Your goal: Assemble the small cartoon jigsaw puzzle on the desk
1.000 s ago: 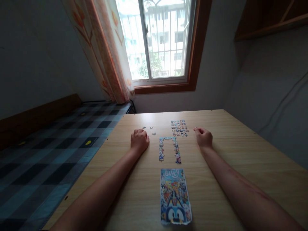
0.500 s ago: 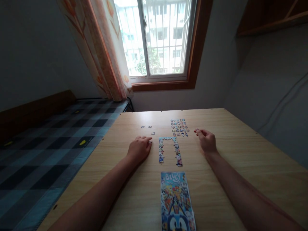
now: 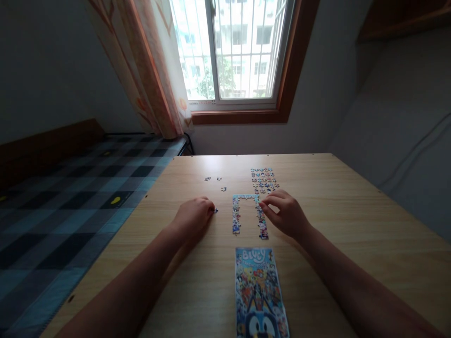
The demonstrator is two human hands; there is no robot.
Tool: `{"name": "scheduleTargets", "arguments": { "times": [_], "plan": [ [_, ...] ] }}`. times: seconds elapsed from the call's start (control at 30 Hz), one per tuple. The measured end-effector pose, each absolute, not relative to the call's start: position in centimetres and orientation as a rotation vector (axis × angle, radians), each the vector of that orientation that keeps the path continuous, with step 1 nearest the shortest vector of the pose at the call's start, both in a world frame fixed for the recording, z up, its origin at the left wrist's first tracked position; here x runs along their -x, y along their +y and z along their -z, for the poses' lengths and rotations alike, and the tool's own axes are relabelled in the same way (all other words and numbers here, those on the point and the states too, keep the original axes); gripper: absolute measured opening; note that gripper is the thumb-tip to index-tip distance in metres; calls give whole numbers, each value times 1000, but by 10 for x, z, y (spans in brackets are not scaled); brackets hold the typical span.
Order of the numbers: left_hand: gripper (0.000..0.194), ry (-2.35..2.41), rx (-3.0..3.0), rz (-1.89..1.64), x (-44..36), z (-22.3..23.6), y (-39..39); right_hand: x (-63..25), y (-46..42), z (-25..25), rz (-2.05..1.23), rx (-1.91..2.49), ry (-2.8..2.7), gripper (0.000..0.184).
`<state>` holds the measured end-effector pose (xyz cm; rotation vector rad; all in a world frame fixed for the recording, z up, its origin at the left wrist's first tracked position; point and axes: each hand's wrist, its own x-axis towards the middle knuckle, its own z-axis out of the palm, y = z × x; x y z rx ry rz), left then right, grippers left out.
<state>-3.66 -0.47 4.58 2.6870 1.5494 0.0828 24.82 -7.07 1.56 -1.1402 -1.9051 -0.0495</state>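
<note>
A partly joined jigsaw puzzle [image 3: 236,216] lies on the table as a border, with a top row and two side strips; its bottom side is open. My left hand [image 3: 195,213] rests left of it, fingers curled down on a loose puzzle piece [image 3: 216,211] that pokes out at the fingertips. From the right, my right hand [image 3: 286,213] reaches to the upper part of the right strip. Its thumb and index finger are pinched together there; whatever they hold is too small to make out. Loose puzzle pieces [image 3: 262,180] sit in rows behind the border.
Nearer me lies a Bluey picture sheet [image 3: 260,286]. A few single pieces [image 3: 223,189] are scattered at the back left of the wooden table [image 3: 352,225]. A bed with a checked cover [image 3: 105,188] stands along the left, and a window [image 3: 243,56] is ahead.
My right hand has moved left, from beside the loose rows to the border's right strip. My left hand has shifted slightly left, its fingers now curled at a piece. The view has tilted down a little.
</note>
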Motion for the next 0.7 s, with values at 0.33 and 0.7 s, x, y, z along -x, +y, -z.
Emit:
{"name": "scheduleTargets", "arguments": {
  "times": [0.33,0.7],
  "plan": [
    [8,1355,-2279,-407,40,-40,10,-238,-77,-19,-48,1043,-2091,22],
    [27,995,-1641,-305,9,-49,-30,-209,-85,-21,-64,809,-2204,14]
  ]
}}
